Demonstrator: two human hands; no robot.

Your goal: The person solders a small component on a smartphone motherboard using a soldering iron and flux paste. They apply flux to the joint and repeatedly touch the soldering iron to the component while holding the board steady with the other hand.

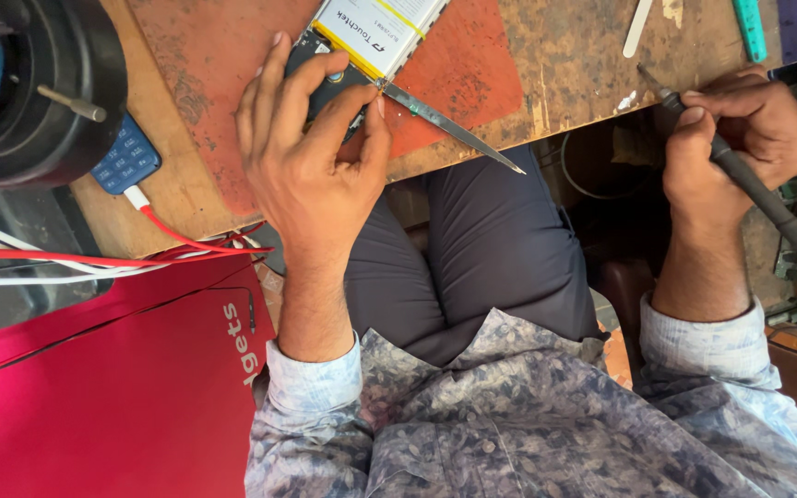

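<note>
An opened phone with a white battery is pressed on the worn table by the spread left hand, metal tweezers beside its thumb, while a dark soldering iron is pinched in the right hand.

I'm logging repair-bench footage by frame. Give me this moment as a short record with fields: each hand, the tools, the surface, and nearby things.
left hand: left hand presses on an opened phone with a white battery
tweezers: metal tweezers lie beside the thumb, tip past the bench edge
right hand: right hand grips a dark soldering iron, tip on the bench
surface: worn wooden bench with a red mat
nearby: blue keypad phone on a red cable; red box
</note>
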